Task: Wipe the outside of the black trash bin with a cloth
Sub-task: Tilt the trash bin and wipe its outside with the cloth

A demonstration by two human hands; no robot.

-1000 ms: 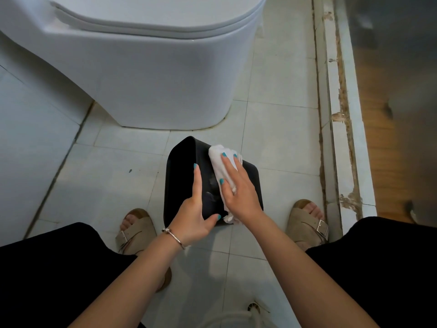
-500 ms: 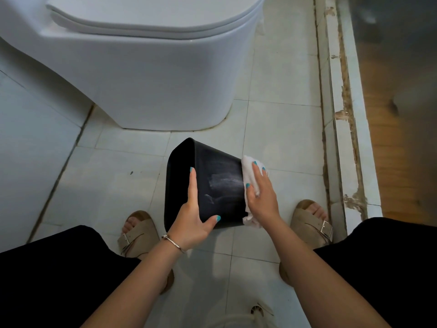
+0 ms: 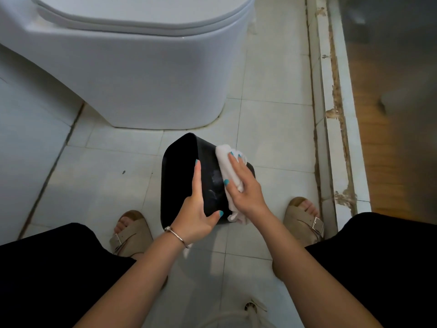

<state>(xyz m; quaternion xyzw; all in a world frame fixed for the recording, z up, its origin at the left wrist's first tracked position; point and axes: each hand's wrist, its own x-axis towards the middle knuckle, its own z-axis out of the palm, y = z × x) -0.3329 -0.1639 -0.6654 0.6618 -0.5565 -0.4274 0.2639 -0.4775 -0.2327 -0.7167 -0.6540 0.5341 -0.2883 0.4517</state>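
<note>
The black trash bin [image 3: 179, 176] is tipped on its side on the tiled floor between my feet, its open mouth facing left. My left hand [image 3: 197, 209] holds the bin at its near rim, index finger stretched along the upper side and thumb hooked under the near edge. My right hand [image 3: 246, 185] presses a white cloth [image 3: 225, 155] flat on the bin's upper side, fingers straight. Faint wet smears show on the black surface between the two hands. The bin's bottom end is hidden under the cloth and hand.
A white toilet [image 3: 132, 67] stands just beyond the bin. A raised, chipped threshold [image 3: 331, 110] runs along the right, with a wooden floor past it. My sandalled feet [image 3: 132, 233] flank the bin. A floor drain [image 3: 250, 306] and a white hose lie near the bottom.
My right hand slid the cloth from the bin's right end back leftward onto its upper side. The left hand kept its hold and the bin stayed tipped.
</note>
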